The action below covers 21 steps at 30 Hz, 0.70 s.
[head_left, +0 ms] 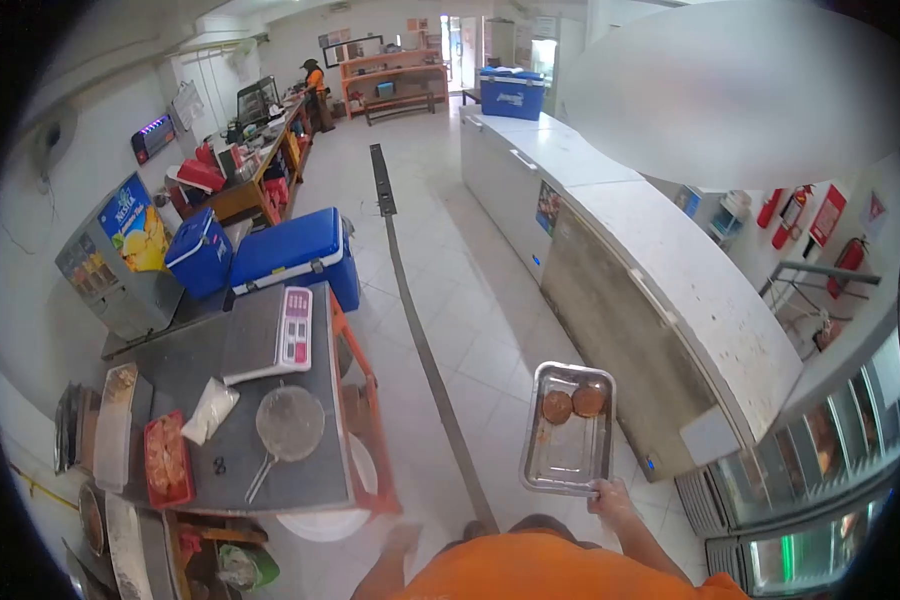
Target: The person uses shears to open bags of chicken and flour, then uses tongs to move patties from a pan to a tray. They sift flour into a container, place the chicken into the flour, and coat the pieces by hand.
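Closed tight on the near right corner of the shiny silver metal tray (568, 458), my right hand (613, 502) has it, while my left hand (402, 541) hangs low and blurry, well apart from it, and I cannot tell how open it is or if it holds anything. From my grip, the tray goes ahead and to the left, its long side pointing away from me. Two round brown lumps (557, 406) sit near its far end.

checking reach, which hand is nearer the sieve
Left. The left hand hangs by the table, right of the sieve; the right hand holds the metal tray, farther right.
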Available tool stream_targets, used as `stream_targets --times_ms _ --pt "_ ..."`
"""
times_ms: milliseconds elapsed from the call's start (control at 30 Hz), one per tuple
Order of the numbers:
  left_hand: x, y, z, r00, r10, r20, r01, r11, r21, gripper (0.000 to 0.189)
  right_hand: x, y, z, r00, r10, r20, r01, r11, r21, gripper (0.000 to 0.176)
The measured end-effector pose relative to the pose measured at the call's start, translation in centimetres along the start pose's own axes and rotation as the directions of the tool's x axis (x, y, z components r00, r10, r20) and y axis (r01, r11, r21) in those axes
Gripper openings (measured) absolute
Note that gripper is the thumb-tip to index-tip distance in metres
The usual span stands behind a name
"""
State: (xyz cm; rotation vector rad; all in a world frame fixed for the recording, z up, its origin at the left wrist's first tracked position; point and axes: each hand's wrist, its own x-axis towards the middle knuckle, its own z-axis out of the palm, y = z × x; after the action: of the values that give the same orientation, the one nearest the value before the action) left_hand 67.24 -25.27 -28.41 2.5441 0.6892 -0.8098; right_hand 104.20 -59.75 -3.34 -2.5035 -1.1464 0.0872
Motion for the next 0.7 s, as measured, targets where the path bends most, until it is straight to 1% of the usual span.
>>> stream_targets --times_ms 33,67,100,133,167,200,233,267,300,333,367,433,467,500,533,567,633,667,700 --pt "5.0 0.3 -5.7 0.995 0.077 -0.063 -0.074 0.996 0.039 0.039 3.8 0.2 0.5 1.000 -0.007 0.003 0.007 1.000 0.005 0.022" --pt "7.9 2.2 -14.5 0.967 -0.216 0.133 0.252 0.774 -0.581 0.043 7.9 0.2 0.6 0.954 0.268 0.134 -0.299 0.883 0.363 0.020" --pt "14.8 1.3 -16.0 0.962 -0.273 -0.001 0.209 0.740 -0.639 0.049 11.0 1.0 1.4 0.902 0.354 0.248 -0.432 0.744 0.509 0.020" --pt "16.6 2.4 -20.3 0.966 -0.258 0.013 0.189 0.670 -0.717 0.051 14.0 1.9 2.1 0.829 0.432 0.356 -0.556 0.563 0.611 0.019" --pt "18.6 3.2 -26.9 0.971 -0.239 0.021 0.162 0.590 -0.791 0.053 16.9 3.3 3.3 0.980 0.185 0.073 -0.199 0.910 0.363 0.017" --pt "20.1 3.1 -31.5 0.968 -0.252 0.020 0.168 0.582 -0.796 0.053 20.3 4.3 4.3 0.979 -0.183 -0.094 0.181 0.983 -0.030 0.019" --pt "21.6 3.1 -35.2 0.968 -0.252 -0.025 0.112 0.514 -0.850 0.053 23.8 5.2 5.6 0.978 -0.191 -0.088 0.190 0.982 -0.023 0.019" --pt "23.1 3.0 -38.9 0.966 -0.251 -0.069 0.051 0.443 -0.895 0.053 27.8 5.0 6.0 0.996 0.074 0.042 -0.083 0.941 0.327 0.023" --pt "27.0 -0.2 -37.8 0.962 -0.265 -0.059 0.074 0.466 -0.882 0.051 32.0 5.3 6.5 0.973 0.172 0.153 -0.225 0.851 0.474 0.025" --pt "30.9 -3.3 -36.6 0.959 -0.280 -0.050 0.097 0.488 -0.868 0.050 36.2 5.7 6.9 0.928 0.267 0.261 -0.371 0.723 0.582 0.027" --pt "34.7 -6.3 -35.7 0.955 -0.294 -0.040 0.121 0.509 -0.852 0.049 41.3 6.3 8.2 0.926 0.262 0.273 -0.377 0.700 0.607 0.028" --pt "31.8 -8.4 -37.2 0.917 -0.398 -0.023 0.232 0.579 -0.782 0.046 53.3 3.8 6.6 0.817 0.375 0.438 -0.574 0.605 0.552 0.028" --pt "32.2 -10.5 -37.0 0.899 -0.430 0.080 0.358 0.618 -0.700 0.047 57.8 2.2 4.9 0.815 0.364 0.451 -0.575 0.606 0.550 0.028" --pt "32.3 -12.3 -36.5 0.867 -0.453 0.206 0.477 0.639 -0.603 0.047 62.4 1.0 3.8 0.762 0.362 0.536 -0.621 0.644 0.447 0.028" --pt "32.2 -13.3 -37.0 0.830 -0.469 0.302 0.554 0.634 -0.540 0.047 66.9 0.3 3.5 0.703 0.365 0.610 -0.648 0.683 0.338 0.032" --pt "32.3 -14.0 -37.6 0.792 -0.482 0.375 0.610 0.605 -0.511 0.048 71.4 0.0 4.1 0.709 0.350 0.612 -0.636 0.693 0.339 0.032" --pt "33.8 -14.9 -39.0 0.733 -0.504 0.457 0.680 0.532 -0.505 0.049 79.7 -1.1 6.3 0.661 0.293 0.691 -0.709 0.546 0.447 0.033" --pt "35.0 -15.4 -40.0 0.707 -0.513 0.487 0.707 0.481 -0.519 0.049 83.9 -1.4 7.8 0.671 0.268 0.692 -0.692 0.562 0.453 0.033" --pt "37.1 -15.9 -41.1 0.691 -0.521 0.502 0.721 0.448 -0.528 0.050 87.8 -1.5 9.5 0.717 0.225 0.660 -0.604 0.673 0.427 0.031"
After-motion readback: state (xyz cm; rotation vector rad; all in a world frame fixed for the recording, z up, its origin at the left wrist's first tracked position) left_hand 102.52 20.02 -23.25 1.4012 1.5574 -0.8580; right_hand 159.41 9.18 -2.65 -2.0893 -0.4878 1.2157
